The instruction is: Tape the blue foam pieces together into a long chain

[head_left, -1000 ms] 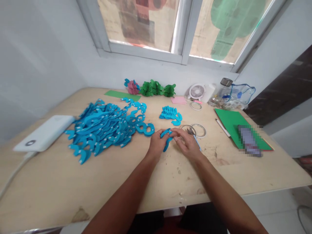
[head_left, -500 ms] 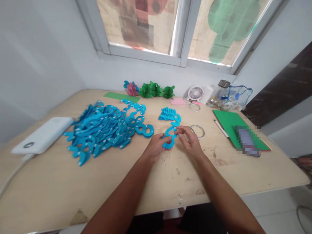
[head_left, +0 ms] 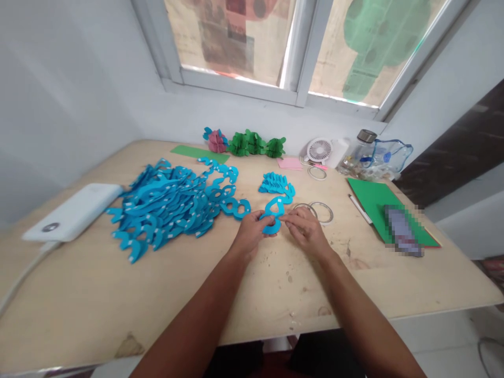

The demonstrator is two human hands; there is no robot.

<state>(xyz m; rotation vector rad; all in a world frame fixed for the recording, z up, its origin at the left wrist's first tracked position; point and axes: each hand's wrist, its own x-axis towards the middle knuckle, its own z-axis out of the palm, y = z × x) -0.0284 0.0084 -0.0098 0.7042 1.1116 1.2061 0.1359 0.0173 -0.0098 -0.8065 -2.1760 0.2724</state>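
Observation:
My left hand [head_left: 251,232] is closed on a blue paper cutout [head_left: 271,228], its thumb lying on top. The cutout belongs to a chain of curved blue paper pieces [head_left: 275,182] that runs back across the table and bunches up in folds. My right hand [head_left: 305,229] is at the cutout's right edge, its thumb and index finger brought together there. What may be between those fingertips is too small to make out. Small white squares dot the blue paper. To the left spreads a large heap of similar blue paper pieces [head_left: 169,202].
Two tape rolls [head_left: 326,212] lie just behind my right hand. A white power bank [head_left: 73,212] with a cable is at left. Green sheets [head_left: 374,205], a pen [head_left: 360,209] and a blurred phone-like object are at right. Paper figures [head_left: 252,143], a fan [head_left: 319,151] and a bottle [head_left: 356,152] stand along the back.
My right hand's fingers have drawn together at the cutout's edge. The held cutout has moved slightly up in the picture, and a second tape roll shows more behind my right hand.

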